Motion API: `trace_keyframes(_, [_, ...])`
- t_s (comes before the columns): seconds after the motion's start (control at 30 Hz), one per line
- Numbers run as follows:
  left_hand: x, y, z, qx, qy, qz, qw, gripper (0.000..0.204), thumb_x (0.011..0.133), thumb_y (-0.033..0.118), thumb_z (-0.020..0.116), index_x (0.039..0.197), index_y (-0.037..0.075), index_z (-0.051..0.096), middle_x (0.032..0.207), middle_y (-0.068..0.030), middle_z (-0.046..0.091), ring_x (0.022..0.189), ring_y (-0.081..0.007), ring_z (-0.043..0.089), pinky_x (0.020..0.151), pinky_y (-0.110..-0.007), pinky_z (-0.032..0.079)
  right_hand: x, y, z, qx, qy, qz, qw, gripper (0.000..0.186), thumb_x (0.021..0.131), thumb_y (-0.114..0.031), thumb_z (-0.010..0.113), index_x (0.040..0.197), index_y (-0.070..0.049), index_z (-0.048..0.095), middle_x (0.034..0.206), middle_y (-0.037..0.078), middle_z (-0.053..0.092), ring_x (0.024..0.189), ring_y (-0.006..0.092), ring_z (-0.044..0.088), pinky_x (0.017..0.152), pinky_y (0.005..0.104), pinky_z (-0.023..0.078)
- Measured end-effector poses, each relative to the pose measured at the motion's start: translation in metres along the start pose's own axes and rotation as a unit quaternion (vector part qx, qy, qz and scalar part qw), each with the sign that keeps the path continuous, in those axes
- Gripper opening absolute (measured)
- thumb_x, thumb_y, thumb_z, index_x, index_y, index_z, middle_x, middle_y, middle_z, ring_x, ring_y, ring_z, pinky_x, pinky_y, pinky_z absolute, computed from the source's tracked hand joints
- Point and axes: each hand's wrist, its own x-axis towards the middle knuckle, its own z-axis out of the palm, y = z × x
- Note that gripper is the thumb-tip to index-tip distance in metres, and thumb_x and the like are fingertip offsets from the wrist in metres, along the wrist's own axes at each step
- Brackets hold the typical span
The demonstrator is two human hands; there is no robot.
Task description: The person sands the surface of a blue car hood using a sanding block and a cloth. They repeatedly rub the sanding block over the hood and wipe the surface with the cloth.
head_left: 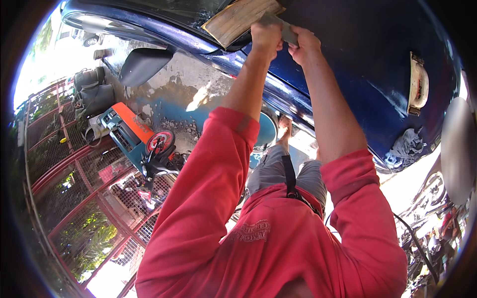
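Both my arms reach forward over a dark blue car body panel [343,84]. My left hand [267,39] is closed on the near end of a flat grey strip [285,31], whose material I cannot make out. The strip's other edge is pinched by my right hand [305,45], its fingers bent and thumb pressed in. Just left of and behind my left hand, a worn, light-brown flat board [238,22] lies tilted on the car. Part of the strip is hidden by my fingers.
At right on the panel lie a whitish block-like piece [418,84] and a crumpled grey cloth [407,148]. A dark side mirror [144,65] juts out at left. Below it stand an orange and teal machine [126,131] and red mesh fencing [87,193]. A black cable [417,248] hangs at right.
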Motion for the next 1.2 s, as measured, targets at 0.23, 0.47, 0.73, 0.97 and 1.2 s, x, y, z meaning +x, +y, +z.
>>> trace_keyframes(0.23, [-0.111,-0.091,-0.021,-0.172,0.043,-0.141,0.974,0.02,0.097,0.012,0.067,0.112,-0.001,0.063,0.078,-0.0107,0.067,0.042,-0.0146,0.053,0.034,-0.028,0.039,-0.063,0.045,-0.099,-0.19,0.0,-0.034,0.981,0.024,0.089,-0.016,0.081,0.104,0.001,0.073,0.088,0.01,0.073,0.07,0.0202,0.071,0.054,0.0337,0.053])
trace_keyframes(0.47, [-0.128,-0.124,-0.031,-0.323,0.094,-0.071,0.939,0.028,0.096,0.017,0.068,0.119,0.002,0.063,0.093,-0.0103,0.071,0.062,-0.0187,0.068,0.039,-0.029,0.05,-0.071,0.042,-0.095,-0.298,-0.053,0.018,0.953,0.028,0.088,-0.019,0.082,0.107,0.001,0.073,0.094,0.01,0.073,0.078,0.0207,0.073,0.063,0.0344,0.056])
trace_keyframes(0.73, [-0.102,-0.102,-0.039,-0.256,0.187,0.071,0.946,0.023,0.093,0.009,0.062,0.112,-0.004,0.062,0.078,-0.0104,0.066,0.05,-0.0174,0.059,0.037,-0.03,0.042,-0.068,0.042,-0.034,-0.383,-0.059,0.02,0.922,0.031,0.086,-0.023,0.083,0.109,-0.004,0.077,0.098,0.01,0.076,0.085,0.0239,0.072,0.069,0.0435,0.05])
trace_keyframes(0.97, [-0.111,-0.106,-0.039,-0.202,0.217,0.039,0.954,0.03,0.093,0.006,0.06,0.119,-0.006,0.063,0.076,-0.0121,0.067,0.047,-0.0175,0.058,0.038,-0.032,0.045,-0.062,0.043,-0.044,-0.448,-0.022,0.04,0.893,0.025,0.087,-0.02,0.081,0.103,-0.002,0.076,0.093,0.011,0.074,0.076,0.0225,0.071,0.061,0.0393,0.049])
trace_keyframes(1.2, [-0.113,-0.109,-0.041,-0.231,0.214,-0.054,0.948,0.033,0.091,0.007,0.063,0.121,-0.006,0.064,0.076,-0.011,0.066,0.045,-0.0165,0.054,0.036,-0.032,0.041,-0.071,0.051,-0.049,-0.377,-0.008,0.056,0.925,0.033,0.088,-0.015,0.082,0.115,0.001,0.072,0.109,0.014,0.074,0.093,0.0259,0.073,0.071,0.0411,0.057])
